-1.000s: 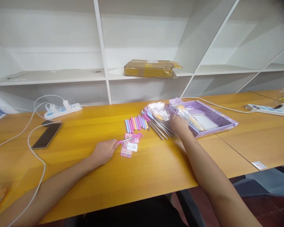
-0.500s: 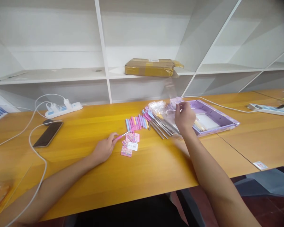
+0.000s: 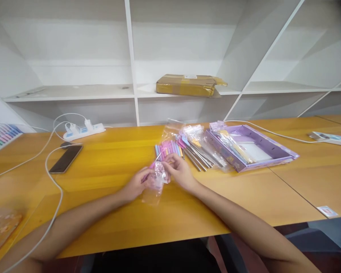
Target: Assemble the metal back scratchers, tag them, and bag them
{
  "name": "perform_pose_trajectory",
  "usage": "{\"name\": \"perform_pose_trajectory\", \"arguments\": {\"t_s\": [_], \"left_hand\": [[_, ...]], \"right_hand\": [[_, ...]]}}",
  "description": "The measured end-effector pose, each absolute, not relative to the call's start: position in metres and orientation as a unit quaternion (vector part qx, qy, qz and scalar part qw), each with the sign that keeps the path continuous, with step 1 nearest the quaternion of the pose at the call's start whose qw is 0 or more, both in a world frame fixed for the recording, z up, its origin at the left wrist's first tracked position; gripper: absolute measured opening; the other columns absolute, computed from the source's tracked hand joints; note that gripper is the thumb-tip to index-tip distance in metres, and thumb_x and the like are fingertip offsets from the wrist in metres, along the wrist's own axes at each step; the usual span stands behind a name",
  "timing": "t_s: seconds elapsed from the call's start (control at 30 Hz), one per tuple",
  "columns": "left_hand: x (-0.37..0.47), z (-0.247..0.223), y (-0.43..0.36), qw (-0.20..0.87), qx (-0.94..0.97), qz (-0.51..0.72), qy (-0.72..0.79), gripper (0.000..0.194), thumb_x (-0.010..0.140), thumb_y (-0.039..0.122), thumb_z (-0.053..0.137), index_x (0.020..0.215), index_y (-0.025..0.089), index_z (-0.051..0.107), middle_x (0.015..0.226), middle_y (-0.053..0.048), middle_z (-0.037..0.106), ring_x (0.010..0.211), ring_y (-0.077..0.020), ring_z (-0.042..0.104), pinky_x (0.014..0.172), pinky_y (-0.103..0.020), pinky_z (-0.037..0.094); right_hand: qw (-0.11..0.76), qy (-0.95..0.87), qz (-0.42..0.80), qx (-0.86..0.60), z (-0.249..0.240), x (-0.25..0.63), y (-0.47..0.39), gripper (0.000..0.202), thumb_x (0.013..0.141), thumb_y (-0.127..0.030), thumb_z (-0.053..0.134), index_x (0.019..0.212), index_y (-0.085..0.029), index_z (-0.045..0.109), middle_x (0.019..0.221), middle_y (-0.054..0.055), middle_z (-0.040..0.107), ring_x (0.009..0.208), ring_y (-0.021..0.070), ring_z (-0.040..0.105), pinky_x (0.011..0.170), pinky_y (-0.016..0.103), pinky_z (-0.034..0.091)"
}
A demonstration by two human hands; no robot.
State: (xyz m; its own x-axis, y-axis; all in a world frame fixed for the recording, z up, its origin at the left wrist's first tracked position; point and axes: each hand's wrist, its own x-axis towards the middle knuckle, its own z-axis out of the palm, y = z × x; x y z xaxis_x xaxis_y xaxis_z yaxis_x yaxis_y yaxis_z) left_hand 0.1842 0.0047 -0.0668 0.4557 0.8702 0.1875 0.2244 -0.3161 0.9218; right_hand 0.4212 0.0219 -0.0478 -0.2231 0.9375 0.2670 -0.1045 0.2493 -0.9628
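Note:
My left hand (image 3: 136,184) is closed around a slim stick (image 3: 157,158) with a pink handle, a short metal shaft and a pink widened head. Between my hands hangs a crumpled clear plastic bag (image 3: 156,185), its edge pinched by the fingers of my right hand (image 3: 178,170). The bag covers the small pink cards beneath it. Just beyond lies a row of pastel cylinders (image 3: 159,148). Right of them rests a bundle of metal rods (image 3: 197,157) with pink, blue and yellow heads, beside clear plastic wrappers (image 3: 193,131).
A purple tray (image 3: 272,159) holding a wrapped piece stands at right. Left are a phone (image 3: 66,159), a power strip (image 3: 85,131) and a white cable (image 3: 52,178) crossing my left forearm. A taped cardboard box (image 3: 187,85) sits on the shelf.
My right hand has moved left from beside the purple tray and brought a clear bag to my left hand. The left hand keeps the pink-handled stick. The view has shifted slightly.

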Motion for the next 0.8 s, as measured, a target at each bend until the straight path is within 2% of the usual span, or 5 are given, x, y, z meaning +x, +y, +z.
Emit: {"name": "perform_pose_trajectory", "arguments": {"t_s": [0.13,0.3,0.47,0.7,0.8], "left_hand": [[0.189,-0.066,-0.004,0.420,0.774,0.300,0.366,0.034,0.097,0.051,0.063,0.101,0.023,0.082,0.107,-0.008,0.069,0.106,-0.0268,0.063,0.100,-0.040,0.048],[0.188,-0.067,-0.005,0.432,0.776,0.285,0.360,0.031,0.097,0.049,0.063,0.093,0.025,0.082,0.105,-0.007,0.074,0.119,-0.0295,0.063,0.109,-0.044,0.046],[0.185,-0.064,-0.006,0.446,0.790,0.281,0.314,0.027,0.097,0.047,0.065,0.100,0.025,0.082,0.112,-0.008,0.071,0.109,-0.0258,0.066,0.104,-0.041,0.050],[0.181,-0.077,0.009,0.488,0.559,0.528,0.412,0.037,0.097,0.057,0.062,0.105,0.021,0.066,0.087,-0.001,0.063,0.068,-0.0149,0.059,0.062,-0.028,0.050],[0.182,-0.084,0.018,0.543,0.495,0.551,0.396,0.039,0.094,0.058,0.067,0.091,0.020,0.057,0.077,0.002,0.059,0.065,-0.0128,0.057,0.059,-0.026,0.048]], "right_hand": [[0.489,-0.588,0.565,-0.308,-0.058,0.404,0.010,0.038,0.090,-0.057,0.073,0.097,-0.025,0.052,0.075,-0.003,0.068,0.053,0.0166,0.069,0.047,0.030,0.057],[0.479,-0.542,0.624,-0.294,-0.066,0.406,0.019,0.044,0.089,-0.063,0.072,0.095,-0.026,0.048,0.070,-0.006,0.063,0.051,0.0153,0.064,0.043,0.027,0.051],[0.418,-0.595,0.619,-0.296,-0.072,0.403,0.027,0.043,0.088,-0.060,0.074,0.102,-0.022,0.060,0.066,-0.003,0.066,0.053,0.0149,0.062,0.055,0.030,0.054],[0.632,-0.561,0.380,-0.377,-0.042,0.439,0.029,0.047,0.104,-0.067,0.041,0.083,-0.026,0.049,0.082,0.002,0.059,0.081,0.0194,0.063,0.070,0.033,0.056],[0.511,-0.698,0.266,-0.427,-0.035,0.450,0.022,0.048,0.108,-0.062,0.034,0.084,-0.025,0.052,0.072,0.001,0.055,0.068,0.0180,0.057,0.067,0.031,0.049]]}}
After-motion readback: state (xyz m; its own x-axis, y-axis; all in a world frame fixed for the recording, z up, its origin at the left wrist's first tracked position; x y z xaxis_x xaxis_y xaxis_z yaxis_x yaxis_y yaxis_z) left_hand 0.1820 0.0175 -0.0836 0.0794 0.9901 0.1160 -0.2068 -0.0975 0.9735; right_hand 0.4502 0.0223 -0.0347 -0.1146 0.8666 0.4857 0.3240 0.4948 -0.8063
